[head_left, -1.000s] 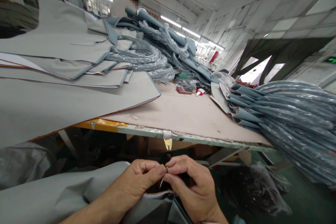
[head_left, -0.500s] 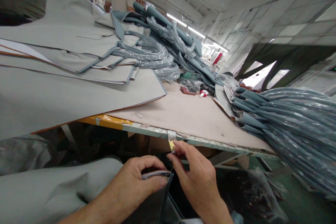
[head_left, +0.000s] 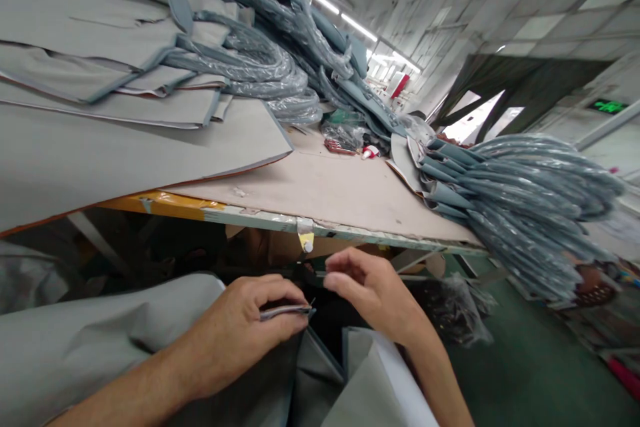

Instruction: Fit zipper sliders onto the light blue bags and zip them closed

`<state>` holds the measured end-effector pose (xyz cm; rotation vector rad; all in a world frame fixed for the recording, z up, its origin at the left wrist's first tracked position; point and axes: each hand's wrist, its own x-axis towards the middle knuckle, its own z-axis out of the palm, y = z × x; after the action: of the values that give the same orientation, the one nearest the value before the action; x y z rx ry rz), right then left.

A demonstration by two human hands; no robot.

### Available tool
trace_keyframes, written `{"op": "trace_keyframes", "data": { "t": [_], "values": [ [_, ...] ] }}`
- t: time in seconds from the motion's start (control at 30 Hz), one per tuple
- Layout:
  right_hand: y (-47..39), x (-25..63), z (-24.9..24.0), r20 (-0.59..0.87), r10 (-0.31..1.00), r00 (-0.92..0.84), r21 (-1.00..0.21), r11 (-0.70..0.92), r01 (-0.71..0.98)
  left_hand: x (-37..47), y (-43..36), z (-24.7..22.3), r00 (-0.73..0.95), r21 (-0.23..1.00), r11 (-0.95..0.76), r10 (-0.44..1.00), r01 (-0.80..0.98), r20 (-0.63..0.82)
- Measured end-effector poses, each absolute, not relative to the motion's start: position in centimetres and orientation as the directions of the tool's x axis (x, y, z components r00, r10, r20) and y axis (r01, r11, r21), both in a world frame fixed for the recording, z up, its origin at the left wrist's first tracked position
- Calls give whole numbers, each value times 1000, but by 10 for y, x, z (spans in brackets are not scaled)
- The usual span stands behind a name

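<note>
Between its thumb and fingers, my left hand [head_left: 245, 327] pinches the folded, layered edge of a grey sheet [head_left: 283, 311]. A thin point or thread end sticks up by the fingertips. The rest of the grey material [head_left: 115, 340] spreads over the lower left. To the right, my right hand [head_left: 373, 293] hovers with thumb and fingers apart and nothing visible in them. Just beyond it, a small yellow tab [head_left: 306, 241] with a round silvery piece hangs from the table edge. Another grey panel with a pale underside [head_left: 380, 380] lies below my right forearm.
A table [head_left: 330, 187] with a taped edge crosses ahead. Stacked grey sheets [head_left: 150, 153] cover its left side; plastic-wrapped blue-grey rolls [head_left: 280, 73] lie behind. A large wrapped bundle [head_left: 530, 200] overhangs the right end. A small red-and-white bottle [head_left: 370, 152] rests near the back.
My right hand has drawn away from the yellow tab at the table edge, its fingers parting. My left hand keeps its pinch on the grey sheet. The view has turned right and down.
</note>
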<state>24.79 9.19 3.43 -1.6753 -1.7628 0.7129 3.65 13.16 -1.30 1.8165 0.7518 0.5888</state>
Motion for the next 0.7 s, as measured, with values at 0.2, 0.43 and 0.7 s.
{"op": "trace_keyframes", "data": {
  "t": [0.2, 0.43, 0.7],
  "values": [
    [52, 295, 40, -219, 949, -226, -965, -176, 194, 40, 126, -18, 704, 896, -414, 685, 163, 189],
    [26, 312, 24, -147, 983, -109, -965, -166, -203, 45, 124, -15, 673, 910, -388, 713, 145, 196],
    [-58, 316, 58, 23, 845, -534, -990, -56, -130, 29, 123, -12, 622, 919, -352, 764, 179, 171]
  ]
}}
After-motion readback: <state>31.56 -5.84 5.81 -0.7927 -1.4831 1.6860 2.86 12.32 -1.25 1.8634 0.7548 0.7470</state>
